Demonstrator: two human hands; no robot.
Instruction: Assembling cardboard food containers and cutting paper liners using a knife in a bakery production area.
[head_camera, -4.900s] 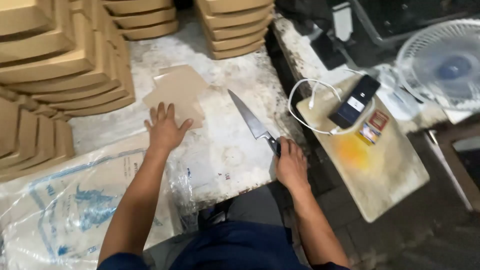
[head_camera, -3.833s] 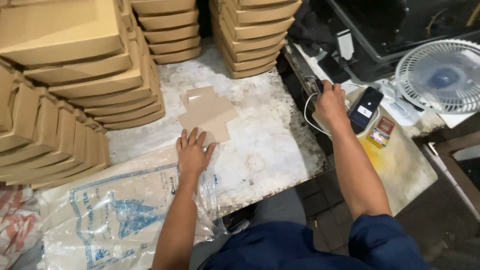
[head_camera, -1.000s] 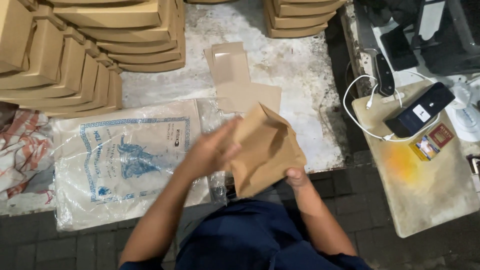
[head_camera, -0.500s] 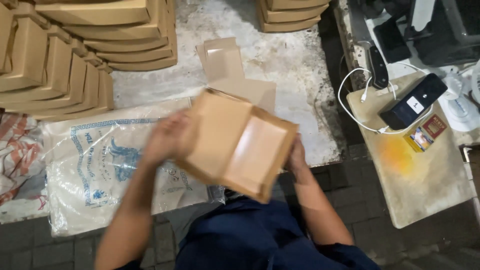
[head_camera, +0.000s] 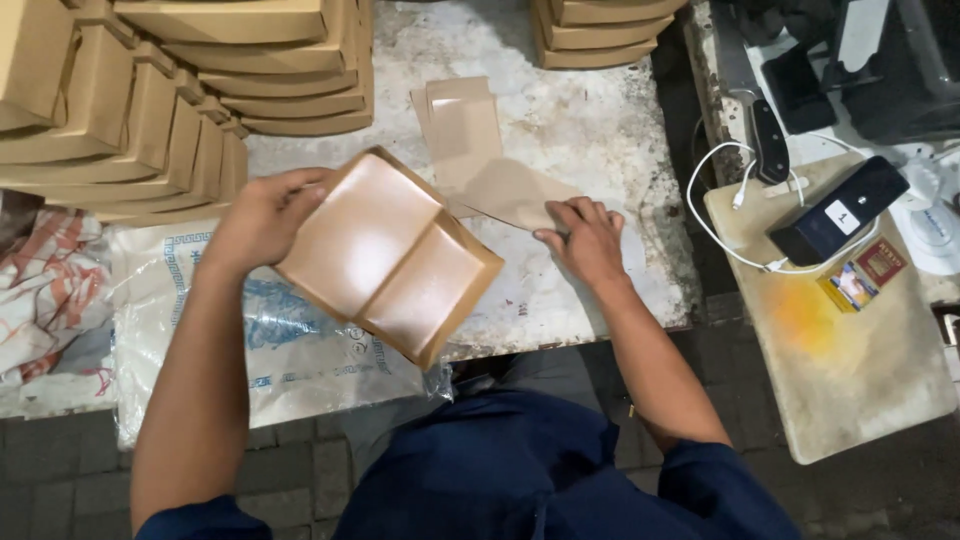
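My left hand (head_camera: 262, 215) grips the far left edge of an opened brown cardboard box (head_camera: 390, 255) with two glossy compartments, held tilted above the table's front edge. My right hand (head_camera: 583, 236) rests flat, fingers spread, on a flat brown cardboard blank (head_camera: 500, 180) lying on the white marble table (head_camera: 590, 130). A second flat blank (head_camera: 460, 115) lies just beyond it.
Stacks of folded brown boxes (head_camera: 170, 110) fill the left and back of the table (head_camera: 600, 30). A printed plastic bag (head_camera: 290, 340) lies at the front left. To the right sit a knife (head_camera: 755, 100), a phone (head_camera: 840, 210) on a white cable, and a small packet (head_camera: 862, 275) on a cutting board (head_camera: 850, 370).
The box has opened fully and now hangs from my left hand alone. My right hand let go of it and moved up onto the flat blank on the table.
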